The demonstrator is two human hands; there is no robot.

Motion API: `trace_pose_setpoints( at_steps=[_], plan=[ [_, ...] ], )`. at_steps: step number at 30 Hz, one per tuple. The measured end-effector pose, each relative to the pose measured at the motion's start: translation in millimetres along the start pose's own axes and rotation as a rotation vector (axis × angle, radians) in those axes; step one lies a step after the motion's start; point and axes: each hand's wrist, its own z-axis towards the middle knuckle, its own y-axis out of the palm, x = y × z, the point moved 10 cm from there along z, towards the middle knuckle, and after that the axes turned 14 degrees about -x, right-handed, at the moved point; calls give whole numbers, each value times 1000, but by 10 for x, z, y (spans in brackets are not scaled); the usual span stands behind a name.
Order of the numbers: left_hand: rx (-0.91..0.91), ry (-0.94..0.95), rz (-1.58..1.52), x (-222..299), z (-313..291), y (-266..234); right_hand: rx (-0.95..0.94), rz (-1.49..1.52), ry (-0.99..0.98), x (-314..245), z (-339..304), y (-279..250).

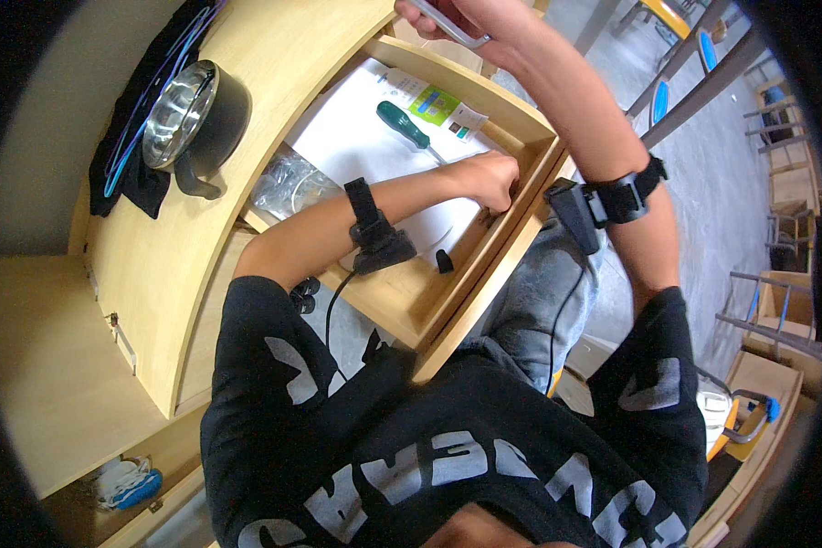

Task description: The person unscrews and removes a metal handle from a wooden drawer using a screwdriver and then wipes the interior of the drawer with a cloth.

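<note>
Left-hand fingers point(507, 186) curl inside the drawer point(402, 290), near screwdriver point(399, 121) and paper point(333, 128).

Drawer point(388, 294) stood pulled out at centre, right of the desktop point(269, 82). Papers point(333, 119) lay in it, screwdriver point(400, 124) on them, plastic bag point(290, 183) at the left side; left hand point(491, 180) was inside, near the right wall. Right hand point(479, 14), around a flat object point(454, 27), was beyond the far end. Pot point(224, 119) sat on the desktop, hangers point(110, 173) and cloth point(146, 190) left of it. Shoe point(135, 486) lay lower left.
</note>
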Motion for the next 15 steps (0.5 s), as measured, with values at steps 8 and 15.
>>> trace_pose_setpoints(
  at_steps=[8, 15],
  plan=[
    [-130, -84, -116, -15, -91, 61, 157, 224, -38, 207, -604, -651],
    [-153, 25, -280, -147, -183, -70, 139, -198, -44, 84, -1739, -790]
  ],
)
